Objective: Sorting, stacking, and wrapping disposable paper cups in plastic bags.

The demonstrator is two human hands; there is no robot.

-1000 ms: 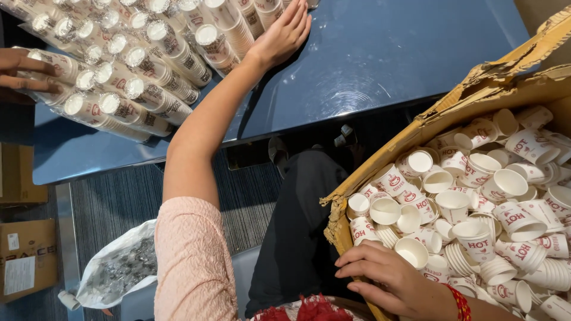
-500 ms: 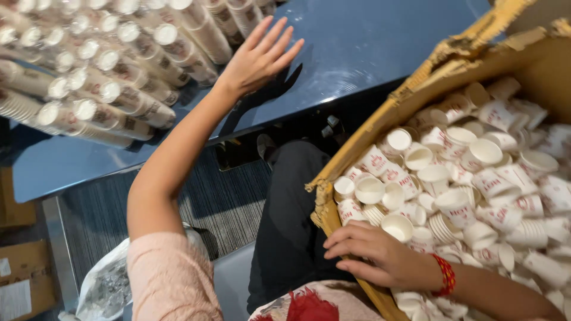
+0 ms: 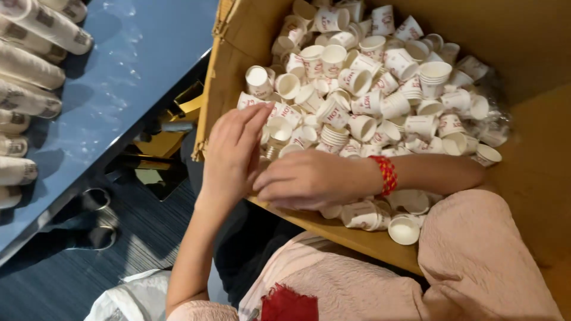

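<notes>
Grip unclear: left hand (image 3: pixel 233 156) and right hand (image 3: pixel 309 180) overlap on loose paper cups (image 3: pixel 363 89) at cardboard box's (image 3: pixel 535 154) 7 o'clock edge.

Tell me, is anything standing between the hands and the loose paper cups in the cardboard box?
Nothing visible does. The box is open on top, and both the left hand and the right hand are already over its near edge, resting on the loose paper cups. What the fingers hold is hidden.
</notes>
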